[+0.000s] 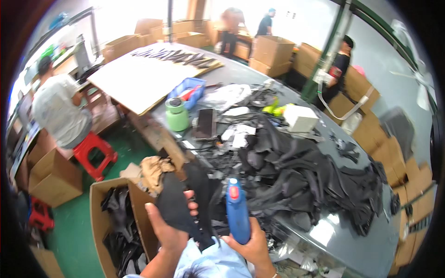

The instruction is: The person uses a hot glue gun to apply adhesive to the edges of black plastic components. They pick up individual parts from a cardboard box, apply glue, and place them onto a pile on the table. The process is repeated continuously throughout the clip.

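Note:
My left hand is closed around a flat black fabric piece, its fingers curled over the right edge. More black fabric hangs just to the right of that piece. In my right hand is a blue handheld tool with a red button near its top, held upright over the table edge. The tool's exact kind is unclear. The two hands are apart, and the tool does not touch the piece in my left hand. Beyond them lies a large heap of black garment pieces on the grey table.
An open carton of black pieces stands at lower left. On the table are a green flask, a phone, a blue basket and a white box. A person sits on a red stool; others stand farther off.

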A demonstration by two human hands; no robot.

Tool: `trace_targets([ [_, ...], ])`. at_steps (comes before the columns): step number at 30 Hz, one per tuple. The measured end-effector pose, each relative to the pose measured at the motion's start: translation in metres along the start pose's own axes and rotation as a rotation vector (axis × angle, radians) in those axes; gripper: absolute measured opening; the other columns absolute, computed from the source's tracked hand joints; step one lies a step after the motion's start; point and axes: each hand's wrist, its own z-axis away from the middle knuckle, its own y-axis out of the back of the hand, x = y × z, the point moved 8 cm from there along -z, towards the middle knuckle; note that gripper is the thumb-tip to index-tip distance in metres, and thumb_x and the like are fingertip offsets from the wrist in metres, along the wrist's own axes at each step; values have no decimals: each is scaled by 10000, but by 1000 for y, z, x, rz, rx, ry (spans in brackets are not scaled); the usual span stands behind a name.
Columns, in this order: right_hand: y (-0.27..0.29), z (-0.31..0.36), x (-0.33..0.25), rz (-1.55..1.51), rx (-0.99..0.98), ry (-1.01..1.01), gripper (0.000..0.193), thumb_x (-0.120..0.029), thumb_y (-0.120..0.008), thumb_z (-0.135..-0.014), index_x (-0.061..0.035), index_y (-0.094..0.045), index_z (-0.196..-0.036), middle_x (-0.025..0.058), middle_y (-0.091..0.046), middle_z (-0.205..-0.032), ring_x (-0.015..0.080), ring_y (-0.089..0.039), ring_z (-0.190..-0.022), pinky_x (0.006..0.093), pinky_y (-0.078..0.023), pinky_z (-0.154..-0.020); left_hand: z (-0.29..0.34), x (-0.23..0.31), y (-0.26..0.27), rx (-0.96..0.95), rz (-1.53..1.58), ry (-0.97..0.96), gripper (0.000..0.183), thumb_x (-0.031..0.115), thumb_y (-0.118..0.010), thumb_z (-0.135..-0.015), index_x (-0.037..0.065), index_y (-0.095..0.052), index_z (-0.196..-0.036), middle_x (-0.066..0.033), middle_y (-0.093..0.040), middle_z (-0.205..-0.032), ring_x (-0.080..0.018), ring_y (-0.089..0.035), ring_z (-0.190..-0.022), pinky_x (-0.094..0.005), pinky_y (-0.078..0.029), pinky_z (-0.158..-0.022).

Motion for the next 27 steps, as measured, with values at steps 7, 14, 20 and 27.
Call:
trace_targets([
  [7,-32,13,-24,58,-105,84,532,-265,-788,-635,5,-488,-981,171,-613,-724,296,-636,-655,363,-497,-597,-1,3,-2,-2,-145,-206,836,727,-252,-812,19,-389,-1235,-128,-500,-1166,-194,-522,-955,-333,-416,-855],
  [14,-47,28,-31,221,-120,189,572,-311,-784,-636,-13,-482,-1019,205,-602,-724,372,-610,-641,412,-484,-567,15,3,-5,38,-222,-388,827,719,-307,-804,120,-192,-1363,-121,-430,-1264,-231,-476,-1094,-377,-409,-917],
  [20,-47,31,-38,224,-128,192,553,-308,-778,-649,-13,-480,-1009,213,-600,-717,380,-608,-636,415,-483,-564,20,4,-5,-48,-390,-467,857,737,-288,-790,152,-122,-1393,-158,-414,-1281,-231,-493,-1076,-377,-423,-900],
  [27,-47,31,-47,215,-131,205,535,-278,-780,-652,-12,-478,-1005,215,-602,-748,379,-614,-659,409,-488,-570,28,-11,6,-33,-364,-453,839,720,-278,-804,113,-152,-1370,-160,-430,-1257,-229,-498,-1077,-372,-430,-894],
])
